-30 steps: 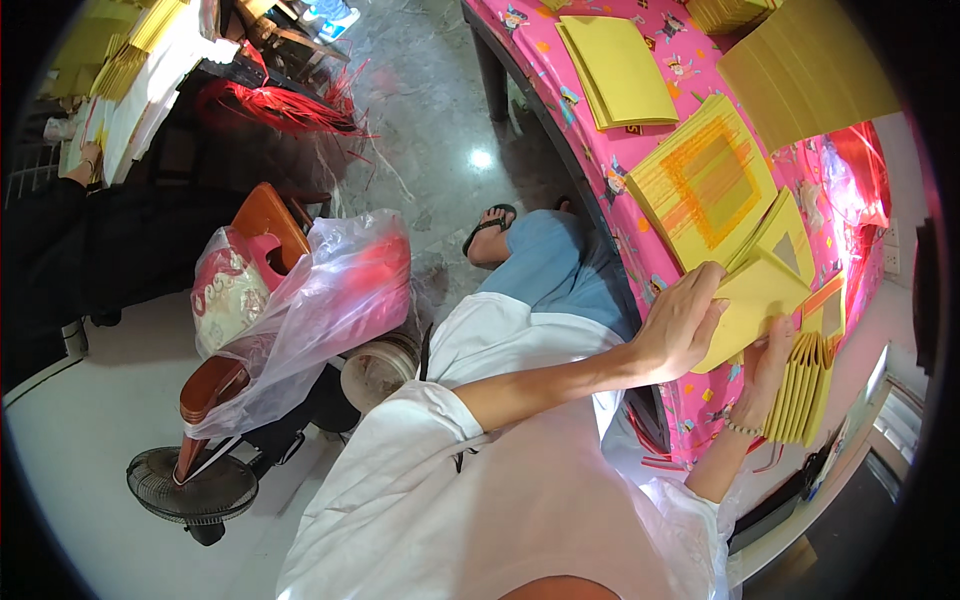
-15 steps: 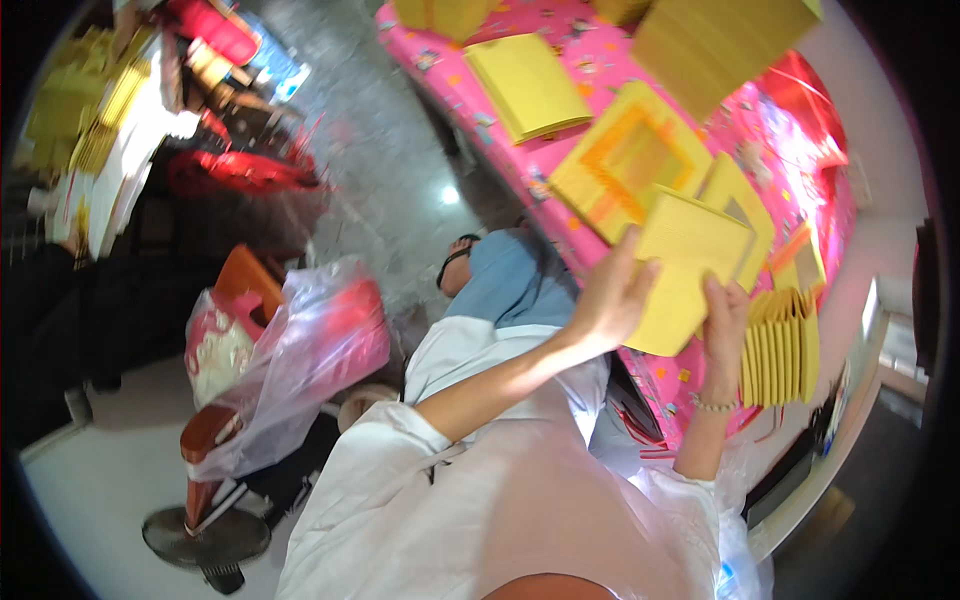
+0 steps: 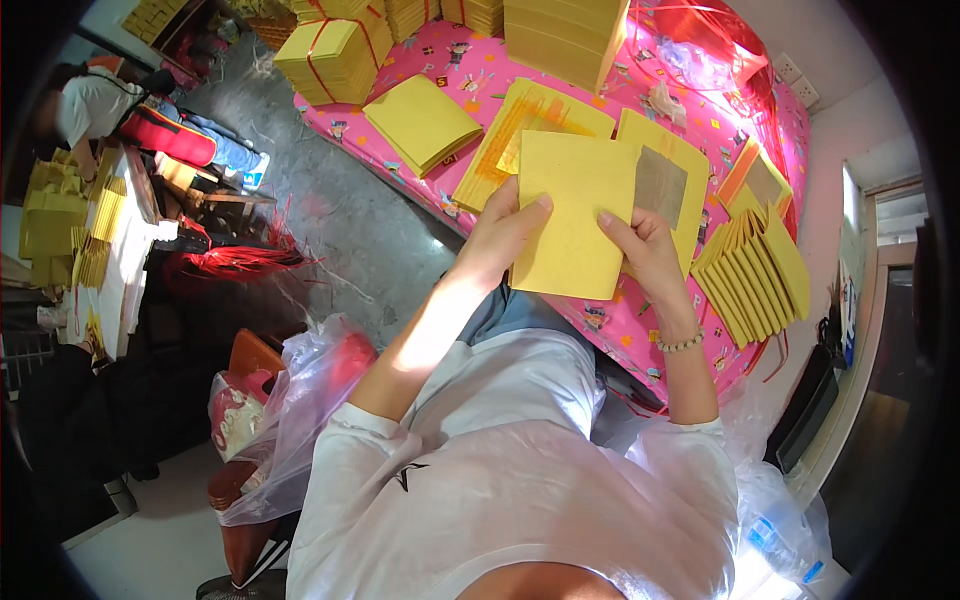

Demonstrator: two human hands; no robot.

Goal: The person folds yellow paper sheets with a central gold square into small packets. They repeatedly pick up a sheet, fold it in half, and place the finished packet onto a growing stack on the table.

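Observation:
Both hands hold a yellow paper stack [image 3: 575, 225] up over the pink table. My left hand [image 3: 500, 232] grips its left edge, thumb on the front face and fingers behind. At the lower right edge my right hand [image 3: 648, 250] pinches it, thumb in front. How thick the stack is cannot be seen from here. Behind it lie yellow sheets with an orange-printed frame [image 3: 520, 125] and a yellow sheet with a grey-brown square [image 3: 662, 185]. A folded yellow paper stack [image 3: 422, 125] rests to the left, and a row of folded yellow paper bundles [image 3: 750, 275] stands on the right.
Tall yellow paper stacks [image 3: 560, 40], and others tied with red string [image 3: 325, 60], fill the table's far side. Red plastic strips [image 3: 725, 35] lie at the far right. Left of me are a plastic bag [image 3: 300, 390] and red strands [image 3: 240, 255]. Another person [image 3: 105, 105] bends at far left.
The held yellow stack has gone from tilted to nearly straight before me, and both hands have moved with it. My view has turned, showing more of the table's far side.

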